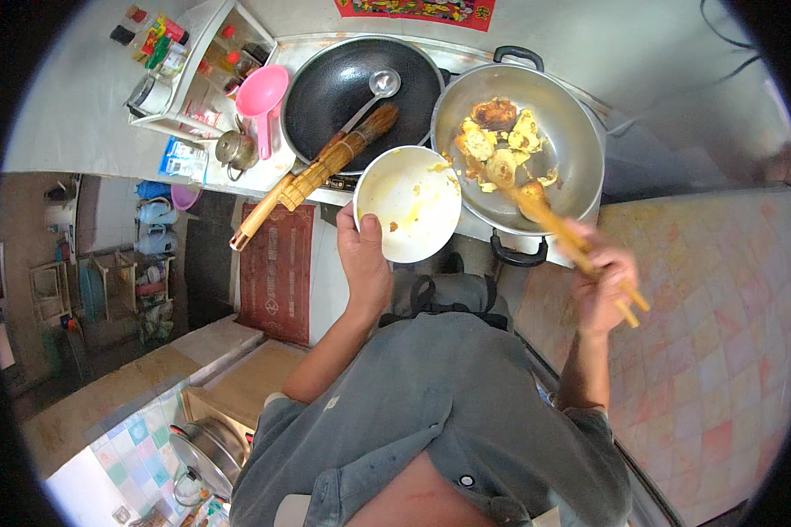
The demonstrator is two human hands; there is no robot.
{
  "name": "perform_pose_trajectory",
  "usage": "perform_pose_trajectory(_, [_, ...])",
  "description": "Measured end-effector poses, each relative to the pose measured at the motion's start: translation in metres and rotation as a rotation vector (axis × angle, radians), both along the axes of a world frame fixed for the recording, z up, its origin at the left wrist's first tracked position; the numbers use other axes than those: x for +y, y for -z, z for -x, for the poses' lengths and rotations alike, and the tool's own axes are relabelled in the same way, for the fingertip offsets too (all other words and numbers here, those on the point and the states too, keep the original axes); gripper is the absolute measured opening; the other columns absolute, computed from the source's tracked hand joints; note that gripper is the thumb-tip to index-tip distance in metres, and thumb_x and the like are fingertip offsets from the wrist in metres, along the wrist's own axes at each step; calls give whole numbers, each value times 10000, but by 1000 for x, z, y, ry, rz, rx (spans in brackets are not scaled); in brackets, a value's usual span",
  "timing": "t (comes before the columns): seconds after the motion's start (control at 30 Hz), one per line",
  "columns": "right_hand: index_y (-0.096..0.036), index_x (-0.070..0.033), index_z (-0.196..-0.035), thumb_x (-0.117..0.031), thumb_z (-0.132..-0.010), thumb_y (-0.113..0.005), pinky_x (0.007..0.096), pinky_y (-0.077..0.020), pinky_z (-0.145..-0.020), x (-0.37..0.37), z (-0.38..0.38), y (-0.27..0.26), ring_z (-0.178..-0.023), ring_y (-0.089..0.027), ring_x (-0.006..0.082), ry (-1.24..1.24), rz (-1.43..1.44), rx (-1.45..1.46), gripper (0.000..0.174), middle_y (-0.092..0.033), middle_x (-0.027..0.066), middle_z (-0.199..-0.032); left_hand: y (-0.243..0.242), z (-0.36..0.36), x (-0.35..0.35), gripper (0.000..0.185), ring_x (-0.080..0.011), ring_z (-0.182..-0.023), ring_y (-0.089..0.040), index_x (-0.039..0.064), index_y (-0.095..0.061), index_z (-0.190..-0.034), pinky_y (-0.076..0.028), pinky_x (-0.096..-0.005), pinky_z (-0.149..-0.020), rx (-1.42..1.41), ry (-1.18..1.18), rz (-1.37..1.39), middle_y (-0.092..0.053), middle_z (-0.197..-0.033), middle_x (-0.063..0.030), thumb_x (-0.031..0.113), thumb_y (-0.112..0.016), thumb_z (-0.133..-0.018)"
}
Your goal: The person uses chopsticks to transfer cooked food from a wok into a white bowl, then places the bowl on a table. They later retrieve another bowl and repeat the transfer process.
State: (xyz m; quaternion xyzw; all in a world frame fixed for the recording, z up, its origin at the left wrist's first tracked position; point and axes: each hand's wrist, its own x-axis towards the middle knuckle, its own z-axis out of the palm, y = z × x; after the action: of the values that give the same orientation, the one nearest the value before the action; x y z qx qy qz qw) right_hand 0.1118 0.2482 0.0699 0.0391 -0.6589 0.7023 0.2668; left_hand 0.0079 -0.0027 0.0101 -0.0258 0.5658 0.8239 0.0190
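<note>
My left hand [367,263] grips a white bowl [412,221] by its left rim, tilted beside the pan; bits of egg and a yellow smear cling inside it. In my right hand [603,273] is a pair of wooden chopsticks [554,227], blurred, their far ends reaching over the silver two-handled pan [573,151]. Pieces of browned fried egg [527,135] lie in that pan, and one piece [501,168] is at the chopstick tips. Whether the tips pinch it, I cannot tell. The bowl's right rim comes close to the pan's left edge.
Left of the pan sits a black wok [329,85] with a metal ladle [383,84] and a straw brush [336,161] across it. A pink plastic ladle [263,92], small metal pot [236,150] and bottle rack [201,72] stand farther left. Black handles [519,253] jut from the pan.
</note>
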Motion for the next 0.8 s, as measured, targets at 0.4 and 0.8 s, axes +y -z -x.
perform_pose_trajectory(0.4, [-508,2,-954,-343,-1022,-415,471,-562,-824,9,-7,68,-1021,-635,365,281,-286,8,363,-571,326,-1171,-14,35,67,643,-161,-880,-535,-84,-446,-1173,-468,-303,-791,-23,139,536,-546,-992,-134,479,-617,-915])
perform_pose_trajectory(0.8, [-415,-87,-923,-423,-1029,-369,332,-541,-676,46,9,5,-729,-563,196,357,-49,493,356,-609,172,-940,-65,43,76,721,-288,-1311,-451,94,-296,-1457,-412,-484,-1047,-313,600,-423,-433,-1423,-139,630,-227,-980])
